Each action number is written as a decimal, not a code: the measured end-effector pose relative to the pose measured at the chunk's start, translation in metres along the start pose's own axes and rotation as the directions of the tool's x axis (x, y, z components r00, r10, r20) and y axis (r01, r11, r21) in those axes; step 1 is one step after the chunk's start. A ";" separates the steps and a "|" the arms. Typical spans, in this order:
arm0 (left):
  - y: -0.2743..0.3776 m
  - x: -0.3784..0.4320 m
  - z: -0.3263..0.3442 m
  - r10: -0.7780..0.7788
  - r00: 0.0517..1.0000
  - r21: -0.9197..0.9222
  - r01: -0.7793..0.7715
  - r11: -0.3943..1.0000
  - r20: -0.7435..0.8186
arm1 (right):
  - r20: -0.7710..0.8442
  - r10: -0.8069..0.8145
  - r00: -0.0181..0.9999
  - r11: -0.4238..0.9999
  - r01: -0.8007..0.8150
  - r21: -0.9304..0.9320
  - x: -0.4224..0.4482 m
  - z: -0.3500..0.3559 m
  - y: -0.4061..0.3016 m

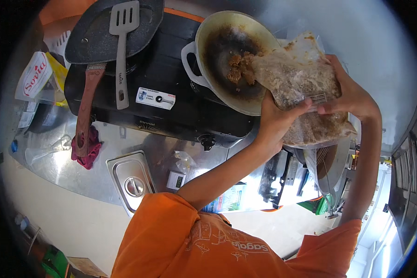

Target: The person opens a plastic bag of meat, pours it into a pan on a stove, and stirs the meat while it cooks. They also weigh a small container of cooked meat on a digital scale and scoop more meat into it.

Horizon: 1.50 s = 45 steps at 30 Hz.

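Observation:
Both my hands grip a clear plastic bag [299,83] filled with a brown, crumbly or pasty food. My left hand [278,120] holds its lower left side, thumb across the label. On the bag's right side is my right hand [352,93], its thumb near the label too. The bag's mouth tilts over a light-coloured wok [222,92] with a loop handle, its inside darkened. Brown clumps [241,67] of the food lie in the wok, right by the bag's opening. The wok stands on the right side of a black Rinnai gas stove [156,74].
A dark frying pan [93,41] with a grey slotted turner [122,62] across it sits on the stove's left side. Its wooden handle overhangs a dark red cloth [92,153]. On the steel counter [62,173] are a lidded steel container [132,180] and a small digital timer [176,180].

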<state>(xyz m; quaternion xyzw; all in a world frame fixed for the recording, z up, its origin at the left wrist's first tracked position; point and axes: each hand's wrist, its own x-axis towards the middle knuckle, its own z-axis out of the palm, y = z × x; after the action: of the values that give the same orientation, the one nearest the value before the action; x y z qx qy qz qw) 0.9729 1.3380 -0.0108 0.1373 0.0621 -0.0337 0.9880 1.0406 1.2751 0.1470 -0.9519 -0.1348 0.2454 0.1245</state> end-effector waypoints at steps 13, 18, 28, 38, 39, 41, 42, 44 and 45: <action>-0.011 -0.037 0.008 -0.177 0.979 -0.090 0.185 0.979 0.097 | -0.198 0.005 0.980 0.995 -0.025 -0.100 0.021 -0.023 0.035; -0.007 -0.050 0.002 -0.216 0.972 -0.106 0.226 0.968 0.093 | 0.062 0.141 0.988 0.968 -0.124 -0.219 0.016 -0.018 0.003; 0.028 -0.025 -0.007 -0.092 0.996 0.613 0.076 0.786 -0.005 | 0.017 0.094 0.995 0.995 -0.094 0.041 0.012 0.002 -0.002; 0.106 0.009 -0.007 0.045 0.964 0.680 -0.217 0.700 0.262 | 0.034 0.058 0.998 0.219 -0.046 0.975 0.038 0.025 0.086; 0.107 0.010 -0.010 0.049 0.964 0.692 -0.222 0.687 0.260 | 0.084 0.013 0.996 -0.026 -0.084 0.996 0.041 0.031 0.088; 0.105 0.017 -0.018 0.227 0.839 0.656 -0.531 0.537 0.494 | 0.103 -0.089 0.991 -0.138 -0.115 0.984 0.045 0.039 0.091; 0.102 0.021 -0.019 0.223 0.841 0.665 -0.529 0.527 0.493 | 0.117 -0.174 0.978 -0.235 -0.156 0.959 0.045 0.045 0.092; 0.092 0.034 -0.012 0.332 0.683 0.654 -0.726 0.211 0.651 | 0.068 -0.175 0.982 -0.376 -0.131 0.917 0.039 0.059 0.082; 0.093 0.039 -0.009 0.325 0.679 0.654 -0.730 0.198 0.659 | 0.026 -0.165 0.986 -0.501 -0.107 0.859 0.037 0.065 0.077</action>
<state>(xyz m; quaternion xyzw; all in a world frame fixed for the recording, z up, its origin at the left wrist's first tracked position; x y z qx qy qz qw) 1.0184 1.4277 -0.0002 0.6386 -0.2095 0.2631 0.6922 1.0539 1.2262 0.0522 -0.3384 0.1084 0.3086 0.8823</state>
